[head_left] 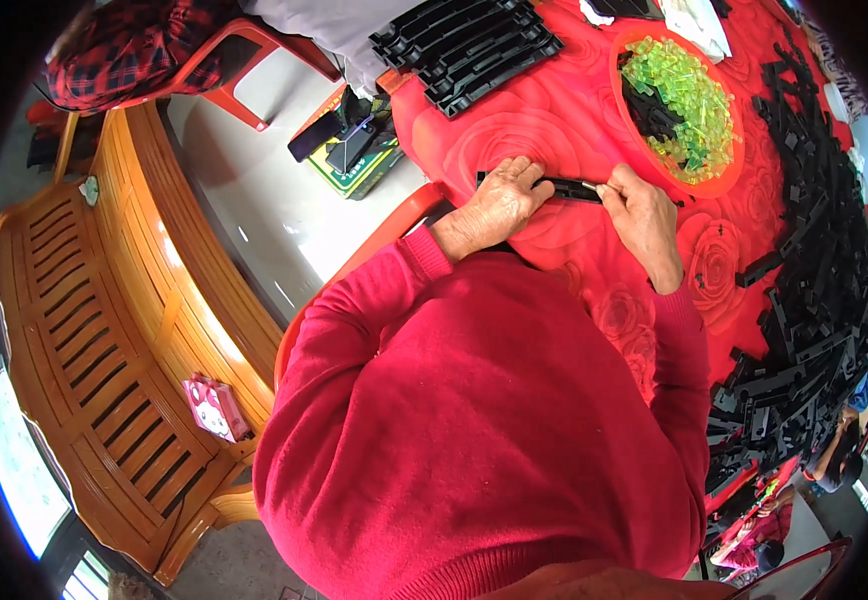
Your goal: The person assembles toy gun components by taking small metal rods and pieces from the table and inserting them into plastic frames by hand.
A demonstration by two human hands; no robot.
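Between my hands, just above the red rose-patterned tablecloth, lies a narrow black plastic strip. My left hand is wrapped over its left part, fingers curled round it. At the strip's right end, my right hand pinches with thumb and forefinger; a small pale bit shows at those fingertips, too small to name. Beyond my right hand sits a red-orange bowl with small yellow-green translucent pieces and some black pieces in it.
Long black plastic parts lie side by side at the far left of the table. A large heap of black strips covers its right side. At left stand a wooden bench, a red chair and a green-yellow box. Other people are partly visible.
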